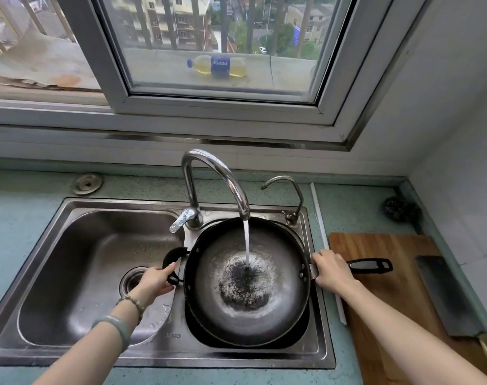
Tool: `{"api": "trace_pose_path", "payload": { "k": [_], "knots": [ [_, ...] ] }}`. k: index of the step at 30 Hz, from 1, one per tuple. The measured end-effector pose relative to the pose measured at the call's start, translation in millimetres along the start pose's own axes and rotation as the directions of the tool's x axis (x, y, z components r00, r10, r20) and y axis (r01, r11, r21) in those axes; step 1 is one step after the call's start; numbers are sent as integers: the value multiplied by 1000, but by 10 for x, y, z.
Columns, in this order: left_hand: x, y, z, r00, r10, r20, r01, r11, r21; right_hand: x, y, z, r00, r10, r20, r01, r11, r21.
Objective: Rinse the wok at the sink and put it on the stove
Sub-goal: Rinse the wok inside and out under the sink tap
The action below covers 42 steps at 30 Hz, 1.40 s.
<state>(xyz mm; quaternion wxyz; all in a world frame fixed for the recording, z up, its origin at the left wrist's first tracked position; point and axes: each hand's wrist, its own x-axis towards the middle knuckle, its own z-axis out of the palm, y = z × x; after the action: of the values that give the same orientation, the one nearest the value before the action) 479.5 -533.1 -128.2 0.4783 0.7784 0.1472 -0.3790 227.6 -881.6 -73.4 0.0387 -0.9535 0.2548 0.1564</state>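
I see wok [248, 284] lower middle, in sink [320, 354], under tap [223, 173] | left hand [156, 282] curls round loop handle [172, 259] | right hand [331, 270] grips long handle [371, 265] | wok lies left-to-right between them

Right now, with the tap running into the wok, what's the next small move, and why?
Probably tilt and swirl the wok. The left hand grips the loop handle, the right hand the long handle, and the stream from the tap lands only at the centre, on dark residue; swirling should carry water up the walls.
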Motion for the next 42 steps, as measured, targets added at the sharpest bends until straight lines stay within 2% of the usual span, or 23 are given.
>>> {"api": "trace_pose_path", "payload": {
  "k": [5, 12, 16, 19, 23, 27, 29, 31, 33, 36, 42],
  "knots": [
    [14, -25, 22, 998, 40, -39, -38, 998, 52, -23, 26, -25, 996, -16, 93, 14, 1000, 24],
    [155, -156, -59, 990, 134, -48, -118, 964, 239, -81, 62, 2, 993, -22, 117, 8, 993, 115],
    [-151, -12, 9, 974, 218, -66, -173, 899, 403, -107, 16, -13, 996, 15, 83, -31, 979, 199],
    [-315, 117, 2, 958, 280, -54, -218, 842, 494, -89, -88, -179, 1000, -12, -1, 12, 944, 329],
    [-553, 323, -25, 885, 464, -39, -352, 721, 596, -63, -277, -625, 978, -50, -200, 136, 886, 443],
    [-749, 559, -51, 719, 693, -46, -486, 550, 679, -45, -653, -1292, 896, -41, -442, 298, 793, 532],
    [-778, 640, -33, 673, 739, -9, -511, 474, 717, -33, -886, -1635, 850, -38, -525, 378, 740, 557],
    [-793, 682, 6, 659, 751, 41, -515, 410, 753, -7, -1105, -1902, 850, -46, -524, 413, 675, 611],
    [-789, 676, 38, 654, 750, 98, -492, 324, 808, 42, -1294, -2057, 899, -105, -425, 385, 653, 653],
    [-738, 627, 53, 662, 729, 174, -446, 198, 873, 130, -1503, -2064, 914, -211, -346, 379, 748, 545],
    [-684, 554, 96, 732, 641, 231, -359, 75, 930, 149, -1583, -2018, 905, -152, -397, 358, 776, 520]
  ]
}}
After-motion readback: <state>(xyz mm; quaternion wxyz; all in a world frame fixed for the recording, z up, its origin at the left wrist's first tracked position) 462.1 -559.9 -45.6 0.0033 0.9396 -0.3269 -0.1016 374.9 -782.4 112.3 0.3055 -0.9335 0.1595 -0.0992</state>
